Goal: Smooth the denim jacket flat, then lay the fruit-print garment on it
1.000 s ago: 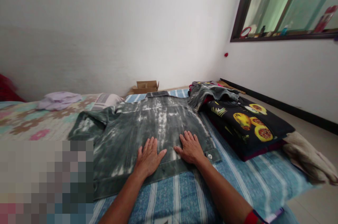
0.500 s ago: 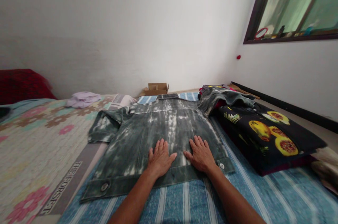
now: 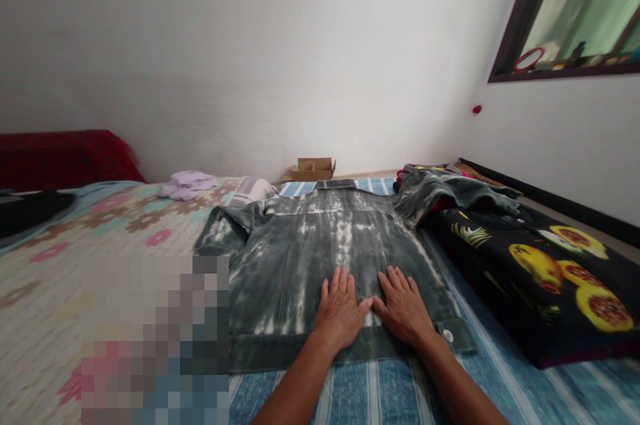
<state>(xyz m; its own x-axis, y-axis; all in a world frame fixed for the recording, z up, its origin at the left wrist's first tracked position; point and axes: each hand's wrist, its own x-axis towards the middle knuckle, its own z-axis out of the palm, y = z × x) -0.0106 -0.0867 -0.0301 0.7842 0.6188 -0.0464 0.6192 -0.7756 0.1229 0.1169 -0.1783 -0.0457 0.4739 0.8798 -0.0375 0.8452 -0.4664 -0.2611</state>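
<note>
A grey-green bleached denim jacket (image 3: 310, 245) lies spread back-up on a blue striped bed cover (image 3: 380, 391). My left hand (image 3: 341, 310) rests flat on the jacket's lower back, palm down, fingers apart. My right hand (image 3: 403, 305) lies flat right beside it, thumbs almost touching. Both hands press on the cloth near the waistband and hold nothing. One sleeve (image 3: 450, 188) drapes over the pile to the right; the other sleeve (image 3: 223, 235) is folded at the left.
A black fruit-print folded cloth (image 3: 550, 271) sits on a pile at the right. A floral sheet (image 3: 75, 245) covers the left, with a lilac garment (image 3: 187, 183) and a red pillow (image 3: 65, 157). A cardboard box (image 3: 313, 168) stands by the wall. A blurred patch hides the lower left.
My hands have drawn closer together on the jacket's lower back, thumbs now nearly touching. The view has swung left, so the jacket and pile sit further right.
</note>
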